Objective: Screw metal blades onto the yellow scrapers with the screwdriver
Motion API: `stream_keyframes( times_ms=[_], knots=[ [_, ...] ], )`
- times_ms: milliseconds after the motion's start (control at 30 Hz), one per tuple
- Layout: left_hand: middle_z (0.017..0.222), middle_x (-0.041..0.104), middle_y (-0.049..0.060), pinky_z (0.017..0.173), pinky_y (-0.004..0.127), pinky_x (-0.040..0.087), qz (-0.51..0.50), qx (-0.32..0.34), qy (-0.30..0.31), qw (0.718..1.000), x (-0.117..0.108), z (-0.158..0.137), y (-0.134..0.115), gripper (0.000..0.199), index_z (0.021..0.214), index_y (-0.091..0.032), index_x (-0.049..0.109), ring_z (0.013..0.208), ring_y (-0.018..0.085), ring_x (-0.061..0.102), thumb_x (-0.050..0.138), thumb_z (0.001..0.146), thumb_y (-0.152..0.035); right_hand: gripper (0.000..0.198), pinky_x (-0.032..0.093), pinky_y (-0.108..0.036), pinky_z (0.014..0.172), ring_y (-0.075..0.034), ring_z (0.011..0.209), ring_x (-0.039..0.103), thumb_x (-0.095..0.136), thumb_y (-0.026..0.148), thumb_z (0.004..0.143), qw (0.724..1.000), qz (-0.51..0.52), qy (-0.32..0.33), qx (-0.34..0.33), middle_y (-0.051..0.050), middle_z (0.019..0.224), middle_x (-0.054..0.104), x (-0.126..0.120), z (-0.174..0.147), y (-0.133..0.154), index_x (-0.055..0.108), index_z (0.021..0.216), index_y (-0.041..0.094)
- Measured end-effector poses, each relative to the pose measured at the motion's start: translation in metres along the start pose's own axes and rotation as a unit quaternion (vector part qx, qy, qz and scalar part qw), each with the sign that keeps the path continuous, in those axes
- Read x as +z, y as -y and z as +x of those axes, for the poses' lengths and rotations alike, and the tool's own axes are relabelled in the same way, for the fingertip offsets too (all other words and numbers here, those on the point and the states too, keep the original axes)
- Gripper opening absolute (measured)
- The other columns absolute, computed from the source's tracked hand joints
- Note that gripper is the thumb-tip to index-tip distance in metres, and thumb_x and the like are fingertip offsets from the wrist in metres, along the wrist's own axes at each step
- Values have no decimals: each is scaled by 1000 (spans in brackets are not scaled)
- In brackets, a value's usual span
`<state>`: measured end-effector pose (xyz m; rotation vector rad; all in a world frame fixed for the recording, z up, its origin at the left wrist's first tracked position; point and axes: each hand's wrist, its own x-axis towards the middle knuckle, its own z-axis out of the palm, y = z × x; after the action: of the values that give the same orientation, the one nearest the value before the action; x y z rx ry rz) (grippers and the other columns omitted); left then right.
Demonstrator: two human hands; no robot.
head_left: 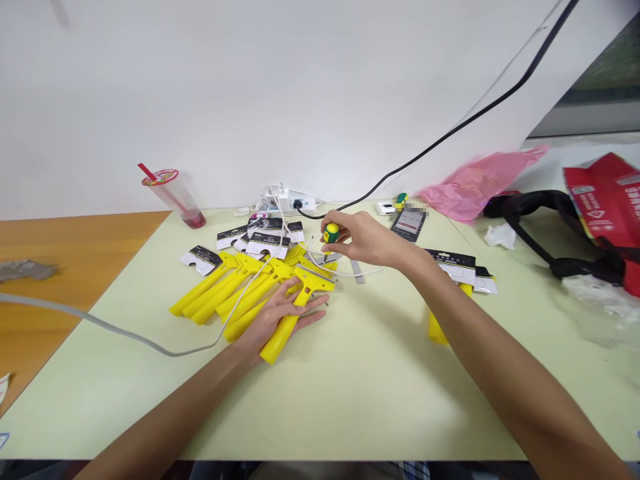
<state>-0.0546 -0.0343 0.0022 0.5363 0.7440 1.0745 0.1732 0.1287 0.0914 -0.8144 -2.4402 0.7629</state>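
My left hand [277, 313] holds a yellow scraper [287, 333] with its thumb across the handle and its other fingers stretched out beneath. The scraper's wide head, with a metal strip along its top edge, points away from me. Pinched in my right hand [357, 237] is a screwdriver [331, 233] with a green and yellow handle, held upright above the far side of the scraper head. Whether its tip touches the scraper cannot be made out. Several more yellow scrapers [207, 293] lie side by side left of my hands, near black-and-white cardboard cards [201, 259].
A cup with a red straw [173, 197] leans at the wall beside a power strip [287, 200]. A white cable crosses the scrapers. At right are a phone [409, 225], a pink bag [480, 187], black straps [545, 230] and a carded yellow tool [437, 327], partly behind my right arm.
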Motion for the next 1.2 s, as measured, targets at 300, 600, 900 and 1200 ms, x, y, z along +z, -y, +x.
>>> stream_keyframes(
  times_ms=[300, 600, 900, 1200],
  knots=[
    [167, 59, 19, 139, 66, 27, 3, 3, 3, 1000, 1, 2, 5, 60, 139, -24, 58, 158, 43, 52, 80, 86, -4, 28, 57, -36, 85, -26, 93, 80, 82, 37, 96, 999, 10, -36, -9, -4, 96, 82, -24, -12, 23, 68, 117, 26],
    [160, 66, 17, 139, 63, 29, 15, 6, -10, 1000, 0, 6, 12, 64, 138, -25, 56, 155, 40, 58, 79, 83, -2, 30, 57, -36, 86, -27, 97, 80, 84, 42, 96, 998, 8, -55, -33, -3, 98, 81, -38, -23, 42, 69, 116, 26],
    [167, 60, 17, 140, 62, 28, 19, 21, -7, 1000, 2, 2, 6, 69, 145, -25, 53, 160, 41, 52, 78, 85, -4, 26, 55, -35, 83, -25, 94, 80, 83, 37, 96, 997, 18, -52, -49, -4, 102, 80, -47, -32, 65, 68, 114, 24],
    [163, 61, 12, 135, 57, 36, -1, 14, -50, 999, 3, -3, -2, 72, 142, -29, 53, 150, 36, 63, 80, 80, -6, 28, 51, -32, 77, -23, 85, 76, 82, 40, 97, 997, 21, -27, -69, -2, 95, 79, -38, -29, 60, 70, 116, 24]
  ],
)
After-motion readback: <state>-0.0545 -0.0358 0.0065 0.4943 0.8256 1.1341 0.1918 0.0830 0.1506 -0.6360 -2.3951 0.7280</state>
